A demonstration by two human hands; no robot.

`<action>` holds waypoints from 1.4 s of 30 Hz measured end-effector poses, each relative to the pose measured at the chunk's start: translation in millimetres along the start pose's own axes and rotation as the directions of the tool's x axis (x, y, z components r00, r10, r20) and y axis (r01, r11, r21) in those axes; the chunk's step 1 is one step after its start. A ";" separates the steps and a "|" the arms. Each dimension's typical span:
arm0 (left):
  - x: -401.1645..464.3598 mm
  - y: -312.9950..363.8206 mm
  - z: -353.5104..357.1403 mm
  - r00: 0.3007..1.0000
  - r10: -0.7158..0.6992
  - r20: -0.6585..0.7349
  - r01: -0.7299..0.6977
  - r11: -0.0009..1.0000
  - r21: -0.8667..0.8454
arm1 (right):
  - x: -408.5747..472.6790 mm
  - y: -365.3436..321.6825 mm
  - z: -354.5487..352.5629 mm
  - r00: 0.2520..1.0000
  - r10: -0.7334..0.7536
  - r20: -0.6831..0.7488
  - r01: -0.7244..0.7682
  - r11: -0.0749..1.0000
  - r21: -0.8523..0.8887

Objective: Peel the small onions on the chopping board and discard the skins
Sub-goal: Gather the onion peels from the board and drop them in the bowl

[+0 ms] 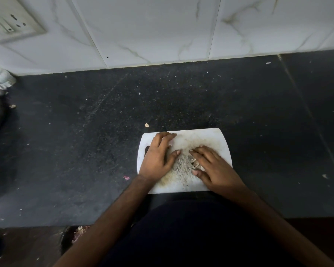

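A white chopping board (pixel 204 136), stained and scored in its middle, lies on the black counter near the front edge. My left hand (pixel 158 155) lies flat on the board's left part with straight fingers, over the handle slot. My right hand (pixel 210 166) lies on the board's right part, fingers straight and angled left. A small heap of pale onion skins (pixel 195 164) sits against the inner edge of my right hand, between thumb and fingers. No whole onion shows on the board.
The black stone counter (pixel 85 141) carries scattered skin flecks, one scrap (pixel 147 125) just behind the board and a pink bit (pixel 126 177) to its left. A white tiled wall (pixel 152 31) with a socket (pixel 10 22) rises behind. Below the counter edge, a bin with peels (pixel 79 231).
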State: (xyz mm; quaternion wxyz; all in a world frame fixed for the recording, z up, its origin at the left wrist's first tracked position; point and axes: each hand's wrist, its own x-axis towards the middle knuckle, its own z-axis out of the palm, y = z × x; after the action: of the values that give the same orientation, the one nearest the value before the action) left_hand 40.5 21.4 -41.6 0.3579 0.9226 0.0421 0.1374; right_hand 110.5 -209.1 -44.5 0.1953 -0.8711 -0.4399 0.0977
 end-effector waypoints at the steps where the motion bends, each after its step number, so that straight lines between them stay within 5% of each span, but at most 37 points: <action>1: -0.2 0.9 -0.3 1.000 0.000 0.002 0.000 1.000 -0.008 | 1.0 0.2 1.7 1.000 -0.009 0.013 0.009 1.000 -0.003; 14: -0.4 1.9 3.6 0.996 0.069 0.058 -0.066 0.997 -0.052 | 10.7 -3.6 5.8 0.923 -0.380 0.062 0.367 0.917 0.154; 18: -0.8 2.7 3.6 0.996 0.080 0.049 -0.080 0.997 -0.011 | 13.3 -3.6 13.7 0.965 -0.253 -0.067 0.260 0.960 0.108; 21: 0.1 3.4 1.9 0.995 0.094 0.037 -0.095 0.995 0.033 | 20.2 -11.2 2.3 0.974 0.113 -0.196 -0.027 0.919 0.393; 24: -1.0 5.0 1.2 0.992 0.124 0.027 -0.125 0.991 0.047 | 27.3 -8.4 -12.9 0.857 0.484 -0.178 -0.226 0.662 0.714; 26: -3.0 4.6 0.6 0.985 0.174 0.017 -0.175 0.980 0.091 | 31.9 -6.4 -20.6 0.809 0.587 -0.041 -0.190 0.327 0.926; 29: -8.0 7.9 3.4 0.943 0.329 0.054 -0.333 0.923 0.192 | 37.5 -3.8 -31.5 0.762 0.635 0.126 -0.041 -0.147 0.988; 33: -9.1 26.6 18.3 0.883 0.427 0.196 -0.463 0.861 0.209 | 39.4 1.0 -35.4 0.688 0.690 0.224 0.061 -0.363 0.930; 35: -9.0 35.7 30.2 0.866 0.415 0.279 -0.481 0.844 0.238 | 36.6 0.0 -31.0 0.679 0.709 0.190 0.016 -0.273 0.962; 39: -16.6 33.6 44.5 0.810 0.461 0.362 -0.566 0.776 0.278 | 27.9 -6.3 -13.2 0.729 0.684 -0.024 -0.149 0.192 0.970; 42: -25.2 24.4 35.0 0.783 0.479 0.396 -0.601 0.746 0.286 | 25.0 -9.4 -5.4 0.733 0.675 -0.087 -0.165 0.300 0.940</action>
State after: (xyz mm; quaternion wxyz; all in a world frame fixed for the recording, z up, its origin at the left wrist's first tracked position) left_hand 25.8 -23.9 -55.6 0.1087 0.9564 -0.2575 0.0843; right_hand 120.4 -185.3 -35.5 0.6876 -0.7109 -0.0016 0.1478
